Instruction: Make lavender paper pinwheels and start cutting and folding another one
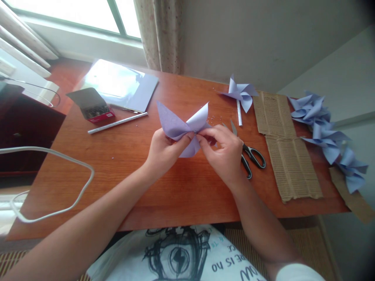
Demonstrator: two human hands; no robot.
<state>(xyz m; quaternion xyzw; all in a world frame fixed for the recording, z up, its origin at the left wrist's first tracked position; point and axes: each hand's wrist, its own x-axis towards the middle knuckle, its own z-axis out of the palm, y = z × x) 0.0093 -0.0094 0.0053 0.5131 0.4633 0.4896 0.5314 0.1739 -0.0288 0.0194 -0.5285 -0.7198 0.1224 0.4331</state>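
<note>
Left hand and right hand pinch one pinwheel between them. One box sits left, one pair of scissors right.

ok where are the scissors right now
In the head view, the scissors lie on the table right of centre, partly hidden behind the right hand, with the corrugated cardboard just to their right.

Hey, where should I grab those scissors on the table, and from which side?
I'd take the scissors by the black handle loops, coming from the near right: the loops lie toward you, while the blades point away and look slightly parted. Your right hand hides part of the blades from this view.
</note>
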